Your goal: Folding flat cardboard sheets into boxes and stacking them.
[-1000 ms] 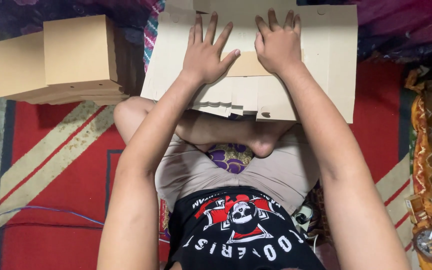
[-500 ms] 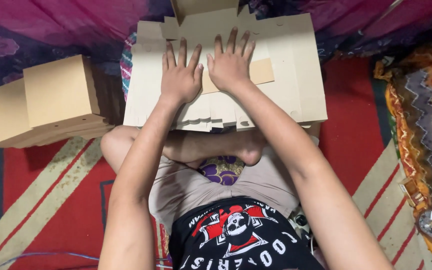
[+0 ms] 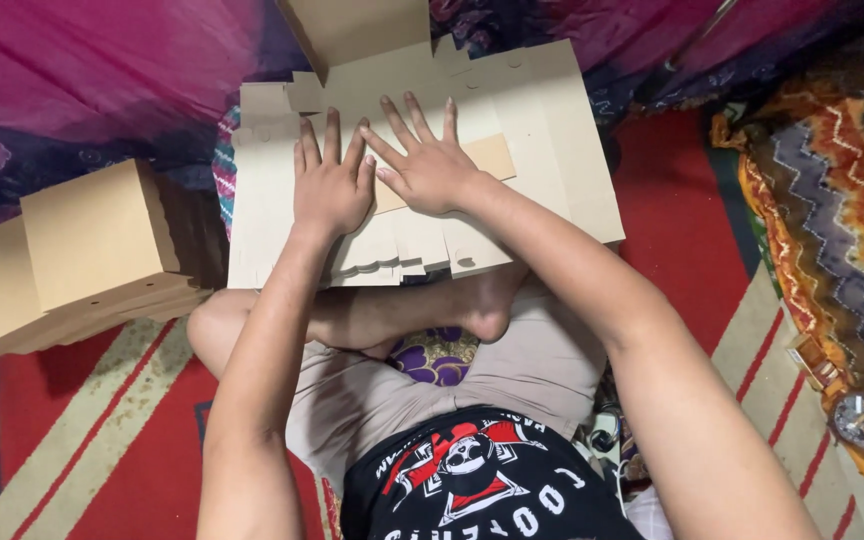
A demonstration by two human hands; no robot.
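Pressing down on a flat die-cut cardboard blank [image 3: 542,130] in the upper middle of the frame, both hands lie open with nothing gripped: the left hand [image 3: 330,185] rests palm down with fingers together pointing up the frame, and the right hand [image 3: 430,165] lies just beside it, fingers fanned, its thumb and forefinger touching the left hand's forefinger edge. The blank sits across the person's crossed legs [image 3: 392,315], its scalloped tabs hanging over the shin at the lower edge, while one panel [image 3: 352,30] at the top centre stands tilted up from its crease. A smaller, darker tan card piece [image 3: 492,155] shows under the right hand's outer edge. To do this flattening well, it seems wise to keep the palms spread wide along the score lines so the weight falls evenly, and to hold the sheet square on the legs, since it overhangs on both sides and could tip or slide. Pushing with flat fingers rather than fingertips should avoid denting the board. At the left edge of the frame a stack of folded boxes [image 3: 92,235] stands on the red striped mat [image 3: 682,220], well apart from the hands, and patterned cloth [image 3: 832,200] lies at the right
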